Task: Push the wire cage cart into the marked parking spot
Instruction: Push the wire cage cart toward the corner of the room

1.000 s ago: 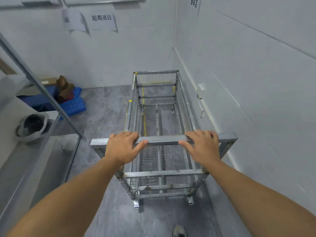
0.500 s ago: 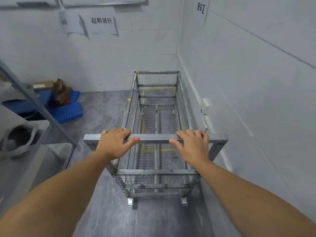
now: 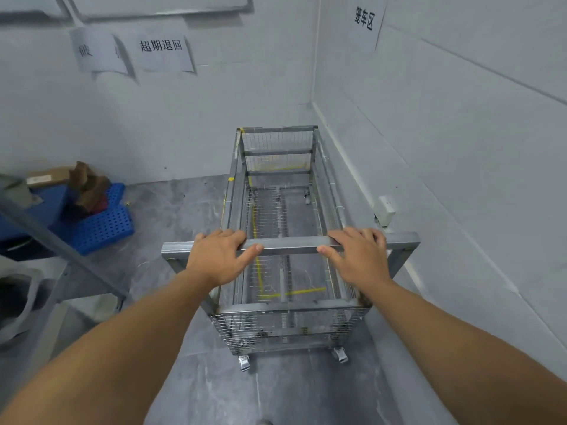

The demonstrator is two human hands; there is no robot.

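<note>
An empty wire cage cart (image 3: 277,315) of grey metal stands lengthwise in front of me, its far end near the back wall and its right side along the right wall. My left hand (image 3: 219,256) and my right hand (image 3: 360,256) both grip the cart's near handle bar (image 3: 291,244), thumbs under it. Yellow tape lines (image 3: 302,292) on the floor show through the mesh bottom, forming a corner under the cart's near part and running toward the far end. The cart's near wheels stand outside that corner.
Blue perforated crates (image 3: 102,223) with cardboard and brown items sit on the floor at the left. A slanted metal shelf frame (image 3: 58,248) stands closer at the left. A white wall socket (image 3: 386,210) projects from the right wall beside the cart. Paper signs hang on both walls.
The cart has rolled forward toward the back wall, and I have followed it. More of the yellow floor marking now shows under the cart. Both hands have kept their grip.
</note>
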